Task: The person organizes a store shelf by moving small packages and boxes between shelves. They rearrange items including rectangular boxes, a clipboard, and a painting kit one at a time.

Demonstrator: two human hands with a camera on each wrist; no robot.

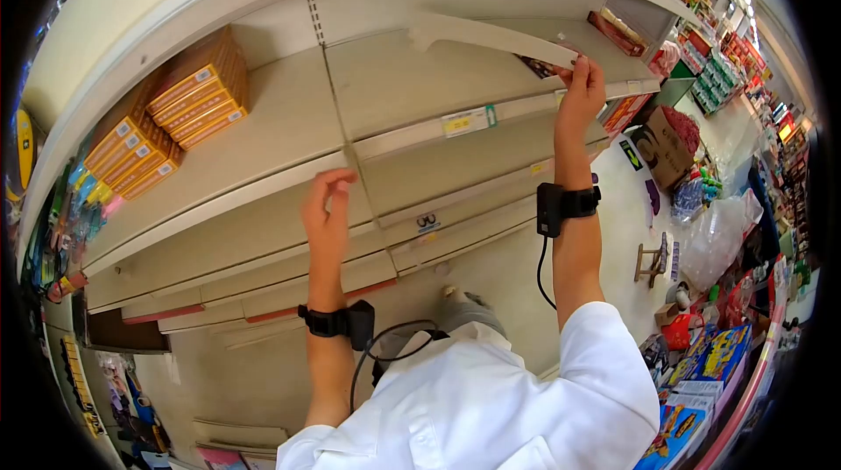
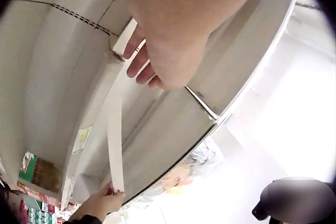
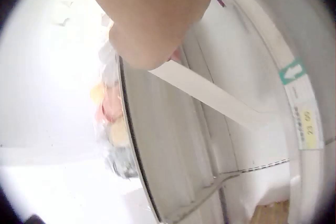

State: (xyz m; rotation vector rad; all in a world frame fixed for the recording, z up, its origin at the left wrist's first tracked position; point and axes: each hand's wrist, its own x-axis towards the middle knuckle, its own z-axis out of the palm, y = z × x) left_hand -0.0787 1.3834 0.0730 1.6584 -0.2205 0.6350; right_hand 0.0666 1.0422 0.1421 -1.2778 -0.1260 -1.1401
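Shelf label [image 3: 308,121]: white arrow [image 3: 292,73] on green, print illegible. Strip [image 3: 205,90]: long, white. Right grip [image 1: 582,98] pinches strip; left grip [image 1: 327,214] relaxed.

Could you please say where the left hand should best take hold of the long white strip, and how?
The left hand should probably pinch the long white strip near its free end, coming from the open front of the shelf. The strip looks thin and narrow, and the right hand holds its opposite end.
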